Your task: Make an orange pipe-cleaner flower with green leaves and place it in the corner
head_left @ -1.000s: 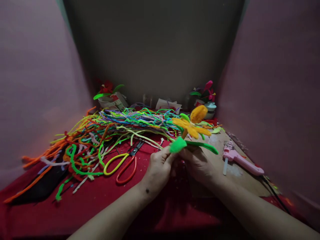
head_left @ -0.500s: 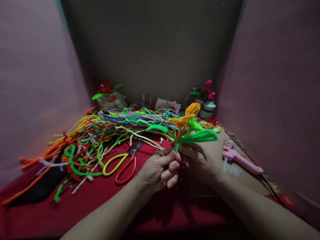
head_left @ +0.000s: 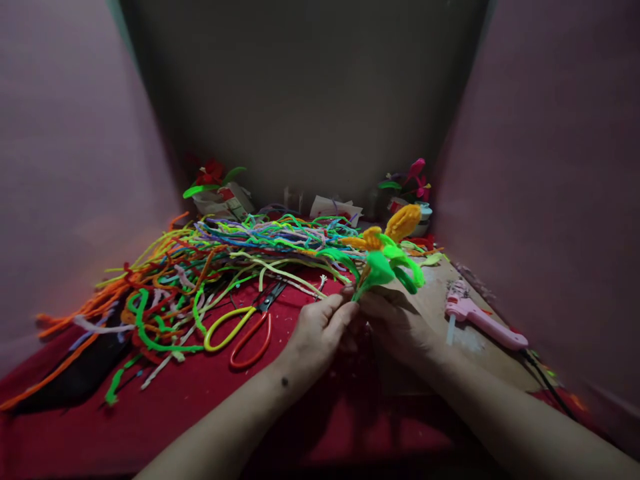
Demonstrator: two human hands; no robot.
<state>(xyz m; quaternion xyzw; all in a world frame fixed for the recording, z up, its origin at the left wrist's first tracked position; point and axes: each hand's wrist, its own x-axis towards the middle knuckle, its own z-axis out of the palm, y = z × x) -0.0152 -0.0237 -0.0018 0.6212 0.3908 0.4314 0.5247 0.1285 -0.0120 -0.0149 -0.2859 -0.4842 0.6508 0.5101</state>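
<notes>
A pipe-cleaner flower (head_left: 379,268) with orange petals and several green leaves stands up out of both my hands, tilted to the right. My left hand (head_left: 327,323) is closed on the base of its stem, thumb and forefinger pinching it. My right hand (head_left: 393,320) is closed around the same stem from the other side; its fingertips are partly hidden behind the leaves. Left of my hands lie scissors (head_left: 250,327) with one yellow and one red handle loop, blades pointing away.
A heap of coloured pipe cleaners (head_left: 270,235) spreads across the red cloth (head_left: 210,407). A pink glue gun (head_left: 483,319) lies on a brown board (head_left: 505,370) at the right, its cord trailing off. Red flowers (head_left: 210,173) and pink flowers (head_left: 417,175) stand at the back.
The flower has been turned in my hands, so its leaves now face me and to the right. My left hand has rolled over, hiding its curled fingers.
</notes>
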